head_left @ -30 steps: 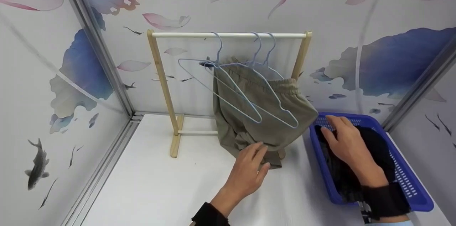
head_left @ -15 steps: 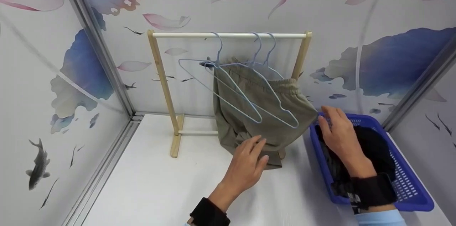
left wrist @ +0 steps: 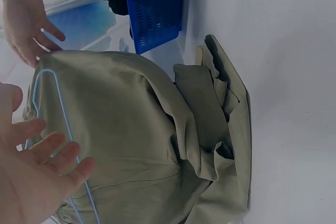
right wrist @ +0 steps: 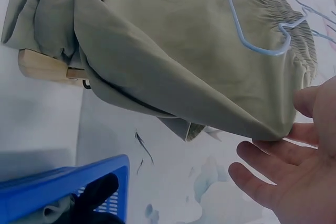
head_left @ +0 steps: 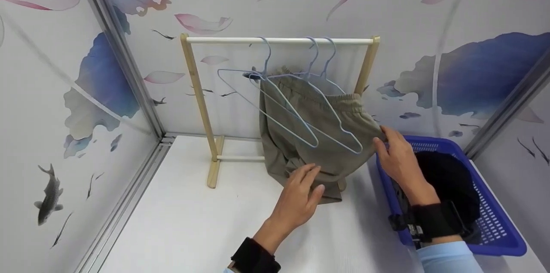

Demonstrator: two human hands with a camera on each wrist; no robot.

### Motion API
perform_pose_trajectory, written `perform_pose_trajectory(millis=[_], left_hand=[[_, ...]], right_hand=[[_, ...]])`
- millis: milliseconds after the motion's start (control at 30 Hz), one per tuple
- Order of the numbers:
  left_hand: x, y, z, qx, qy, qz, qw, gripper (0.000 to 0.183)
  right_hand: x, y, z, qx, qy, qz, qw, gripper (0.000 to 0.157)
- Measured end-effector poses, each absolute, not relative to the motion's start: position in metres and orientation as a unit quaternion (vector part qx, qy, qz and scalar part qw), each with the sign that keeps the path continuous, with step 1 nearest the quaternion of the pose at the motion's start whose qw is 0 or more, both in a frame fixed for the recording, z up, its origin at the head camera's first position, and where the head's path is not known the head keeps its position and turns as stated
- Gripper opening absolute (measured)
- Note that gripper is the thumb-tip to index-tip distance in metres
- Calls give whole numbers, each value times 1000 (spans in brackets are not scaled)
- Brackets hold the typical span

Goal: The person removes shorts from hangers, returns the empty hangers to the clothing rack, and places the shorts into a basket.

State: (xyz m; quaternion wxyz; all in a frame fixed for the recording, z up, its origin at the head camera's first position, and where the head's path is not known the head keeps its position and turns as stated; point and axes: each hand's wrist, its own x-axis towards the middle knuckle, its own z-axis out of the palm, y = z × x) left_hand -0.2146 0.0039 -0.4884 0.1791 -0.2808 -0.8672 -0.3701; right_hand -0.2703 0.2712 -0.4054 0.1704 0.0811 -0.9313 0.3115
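Olive-khaki trousers [head_left: 318, 135] with a gathered elastic waistband hang on a light blue hanger, their lower part bunched on the table. Two bare blue hangers [head_left: 275, 105] overlap their front. My left hand [head_left: 296, 200], fingers spread and slightly bent, is before the lower part of the trousers; in the left wrist view the same hand [left wrist: 37, 156] holds nothing. At the trousers' right edge is my right hand [head_left: 401, 161]. Its thumb lies in front of the cloth and its extended fingers [right wrist: 273, 153] reach the edge, partly behind it.
The hangers hook over the white rail [head_left: 223, 41] of a small wooden rack, whose left post [head_left: 200, 96] stands on the white table [head_left: 180, 221]. A blue perforated basket [head_left: 498, 221] with black clothes [head_left: 447, 178] sits right, under my right forearm. Printed panels enclose the back and sides.
My right hand has moved from above the basket leftward to the trousers' right edge, now touching it. My left hand stays almost in place. The view has shifted slightly.
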Motion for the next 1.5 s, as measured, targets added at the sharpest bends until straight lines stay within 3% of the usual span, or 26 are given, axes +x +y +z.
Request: perform_pose_trajectory(millis=[200,900,1000,1133,1500], left_hand=[[-216,2,-490,-271,-865,-389,162,43],[-225,-1,-500,-259,-869,-397,139,48],[-225,-1,-501,-257,-871,-394,141,48],[-225,-1,-503,-258,-870,-393,148,48],[-226,-4,-504,-252,-873,-395,138,49]], right_hand=[[-280,265,-404,73,-934,316,152,50],[-296,250,-399,71,-920,340,181,40],[-299,249,-396,81,-920,334,189,34],[-302,248,-392,91,-922,323,195,14],[-302,248,-393,80,-911,337,222,12]])
